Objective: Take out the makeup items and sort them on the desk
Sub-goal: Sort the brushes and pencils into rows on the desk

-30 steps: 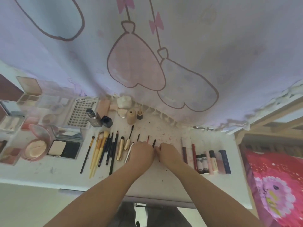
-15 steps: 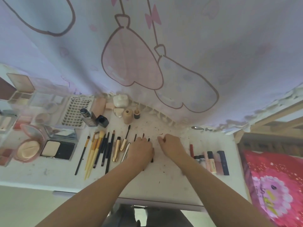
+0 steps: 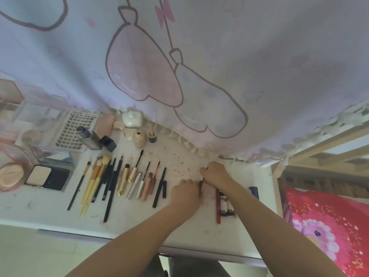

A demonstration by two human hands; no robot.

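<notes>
at the far left of the white desk (image 3: pixel 189 232) lies a round pink powder compact with a cream puff (image 3: pixel 11 173), and just beside it an open black-and-cream pressed powder case (image 3: pixel 48 177). behind them sits a white tray of false lashes (image 3: pixel 76 129), with a dark glass foundation bottle (image 3: pixel 88 137) and a small black cube-shaped jar (image 3: pixel 107 143) at its right edge. further along the back stand a white squat bottle (image 3: pixel 132 119) and a beige rounded bottle (image 3: pixel 139 138).

in front of these, a row of makeup brushes with yellow wooden handles (image 3: pixel 93 182) lies side by side with thin black pencils (image 3: pixel 111 186), a gold mascara tube (image 3: pixel 122 182), a silver slim pen (image 3: pixel 134 184) and a peach-coloured lip gloss tube (image 3: pixel 147 185), all pointing roughly away from the person.

to the right of that row, the left hand (image 3: pixel 186 193) rests knuckles-up on the desk, fingers curled closed; a thin dark-red stick (image 3: pixel 200 183) shows between it and the right hand (image 3: pixel 216 173), whose fingers are also bent down toward it. which hand actually grips the stick i cannot tell.

right of the hands lie a long red lip pencil (image 3: pixel 218 206) and small black-and-white labelled tubes (image 3: pixel 226 205), partly under the right forearm, with a navy blue tube (image 3: pixel 254 191) just past it. a pale lilac curtain with pink heart balloons (image 3: pixel 179 66) hangs over the desk's back edge.
</notes>
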